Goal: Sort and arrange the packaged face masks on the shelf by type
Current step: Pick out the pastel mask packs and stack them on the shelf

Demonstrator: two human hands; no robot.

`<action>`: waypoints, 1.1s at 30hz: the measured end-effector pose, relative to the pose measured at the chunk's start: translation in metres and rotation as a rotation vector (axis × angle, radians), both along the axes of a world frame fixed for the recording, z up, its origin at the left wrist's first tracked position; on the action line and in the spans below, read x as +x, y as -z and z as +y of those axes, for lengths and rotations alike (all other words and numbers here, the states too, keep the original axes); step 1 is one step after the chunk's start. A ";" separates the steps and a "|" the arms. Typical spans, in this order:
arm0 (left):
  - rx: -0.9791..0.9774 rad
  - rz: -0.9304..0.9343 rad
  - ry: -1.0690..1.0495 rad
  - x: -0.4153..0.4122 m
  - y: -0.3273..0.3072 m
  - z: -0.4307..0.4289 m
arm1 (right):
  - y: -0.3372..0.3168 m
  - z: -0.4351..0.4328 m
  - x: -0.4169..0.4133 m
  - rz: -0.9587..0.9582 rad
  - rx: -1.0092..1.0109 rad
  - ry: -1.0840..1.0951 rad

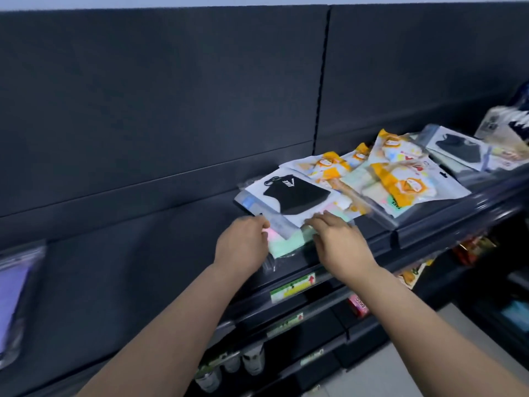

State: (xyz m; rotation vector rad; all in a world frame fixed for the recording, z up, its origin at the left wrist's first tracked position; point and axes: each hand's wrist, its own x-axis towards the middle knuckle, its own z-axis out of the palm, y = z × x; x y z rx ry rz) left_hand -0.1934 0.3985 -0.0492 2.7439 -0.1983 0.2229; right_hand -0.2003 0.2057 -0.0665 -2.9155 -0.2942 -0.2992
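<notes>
with left hand [243,239] and right hand [335,236] curled round clear pastel pink-green mask packet [283,243]; sorting barely begun, seemingly: black-mask packet [294,196], orange-yellow packets [400,181] jumbled on dark shelf [429,232].

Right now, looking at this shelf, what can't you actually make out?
All in the head view.
Hidden: pastel pack, its front covered by the black mask pack, left hand and right hand.
Blurred: fingertips of both hands, so the grip is unclear; print on the shelf label.
Cut off: purple pack by the left edge; box by the right edge.
</notes>
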 end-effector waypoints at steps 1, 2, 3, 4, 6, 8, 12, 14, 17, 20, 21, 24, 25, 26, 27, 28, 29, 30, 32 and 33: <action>-0.021 -0.009 -0.024 0.003 0.000 -0.009 | 0.001 -0.005 0.006 0.012 0.019 -0.059; -0.040 -0.019 -0.048 0.005 -0.001 -0.016 | 0.000 -0.007 0.011 0.027 0.017 -0.127; -0.053 -0.027 -0.073 0.007 -0.002 -0.024 | -0.001 -0.008 0.018 0.046 0.003 -0.194; -0.060 -0.032 -0.094 0.008 -0.003 -0.030 | -0.002 -0.009 0.024 0.066 -0.014 -0.244; -0.057 -0.023 -0.129 0.009 -0.002 -0.039 | -0.003 -0.013 0.039 0.111 -0.042 -0.278; -0.046 -0.011 -0.149 0.012 0.000 -0.042 | -0.004 -0.024 0.055 0.152 -0.066 -0.225; -0.025 0.004 -0.164 0.018 0.002 -0.048 | -0.006 -0.055 0.081 0.205 -0.092 -0.059; 0.026 0.021 -0.138 0.022 0.004 -0.053 | -0.007 -0.067 0.089 0.232 -0.144 0.051; 0.120 0.069 -0.051 0.025 0.006 -0.061 | -0.008 -0.073 0.094 0.244 -0.154 0.167; 0.282 0.190 0.053 0.028 0.003 -0.067 | -0.004 -0.068 0.093 0.109 -0.057 0.000; 0.335 0.207 0.072 0.030 0.002 -0.066 | -0.003 -0.065 0.092 0.069 -0.032 -0.089; 0.418 0.204 0.020 0.037 0.001 -0.049 | 0.001 -0.057 0.087 0.062 -0.063 -0.295; 0.437 0.168 -0.036 0.039 0.002 -0.042 | 0.005 -0.054 0.085 0.064 -0.076 -0.332; 0.453 0.123 -0.124 0.039 0.004 -0.036 | 0.007 -0.051 0.081 0.058 -0.063 -0.355; 0.446 0.080 -0.228 0.037 0.006 -0.031 | 0.009 -0.048 0.076 0.046 -0.028 -0.376; 0.400 0.060 -0.334 0.035 0.007 -0.029 | 0.010 -0.044 0.072 0.030 0.017 -0.397; 0.303 0.071 -0.424 0.033 0.007 -0.028 | 0.011 -0.040 0.069 0.014 0.053 -0.415; 0.169 0.108 -0.489 0.031 0.007 -0.028 | 0.013 -0.036 0.067 0.010 0.069 -0.429; -0.161 0.187 -0.573 0.032 0.005 -0.031 | 0.016 -0.030 0.064 0.059 0.089 -0.451; -0.336 0.210 -0.594 0.034 0.005 -0.032 | 0.017 -0.026 0.063 0.096 0.105 -0.458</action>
